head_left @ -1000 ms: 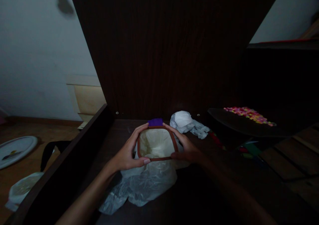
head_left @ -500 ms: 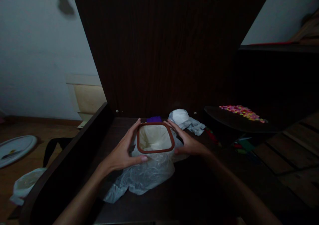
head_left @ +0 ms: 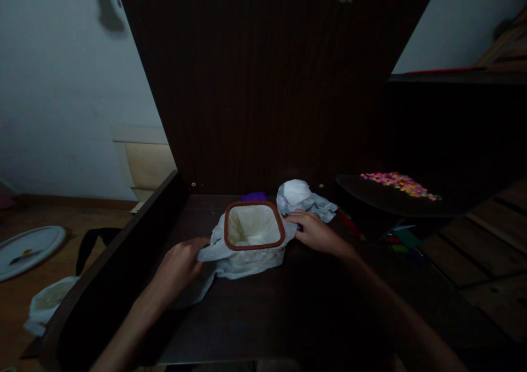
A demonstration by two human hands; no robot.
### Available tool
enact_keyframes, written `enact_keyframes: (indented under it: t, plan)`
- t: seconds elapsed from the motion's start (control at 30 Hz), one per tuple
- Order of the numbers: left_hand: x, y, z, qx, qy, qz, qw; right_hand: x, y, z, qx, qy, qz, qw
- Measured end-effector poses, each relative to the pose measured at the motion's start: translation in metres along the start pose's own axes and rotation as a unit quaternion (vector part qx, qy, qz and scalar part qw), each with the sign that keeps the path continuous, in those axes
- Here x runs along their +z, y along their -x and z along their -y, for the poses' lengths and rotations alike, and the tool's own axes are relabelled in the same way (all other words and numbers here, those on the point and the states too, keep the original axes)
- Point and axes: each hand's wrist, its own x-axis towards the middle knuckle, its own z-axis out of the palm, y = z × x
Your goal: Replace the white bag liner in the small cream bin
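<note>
A small square bin with a brown rim stands on the dark wooden surface, lined inside with a pale plastic bag whose outer part hangs bunched around its sides. My left hand is closed on the bag at the bin's left, pulling a strip of plastic taut. To the right of the rim, my right hand is closed on another part of the same bag. The fingertips of both hands are partly hidden by the plastic or turned away.
Behind the bin lie a crumpled white bag and a purple item. Pink and yellow flowers rest on a dark shelf at right. A raised board edges the left side; beyond it, a white oval lid-like object lies on the floor.
Both hands have left the rim's sides and now grip the bag, the left lower and outward, the right slightly outward. The loose plastic in front has been drawn in and bunched.
</note>
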Motion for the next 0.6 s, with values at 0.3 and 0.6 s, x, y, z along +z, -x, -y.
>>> enact_keyframes:
  t: [0.3,0.6]
  plan:
    - [0.007,-0.023,0.012,-0.055,0.257,-0.143,0.954,0.022,0.001,-0.012,0.092,-0.195,-0.154,0.964]
    - [0.048,-0.047,-0.020,-0.061,0.686,-0.131,0.713,0.087,-0.007,0.000,0.157,-0.459,-0.292,0.824]
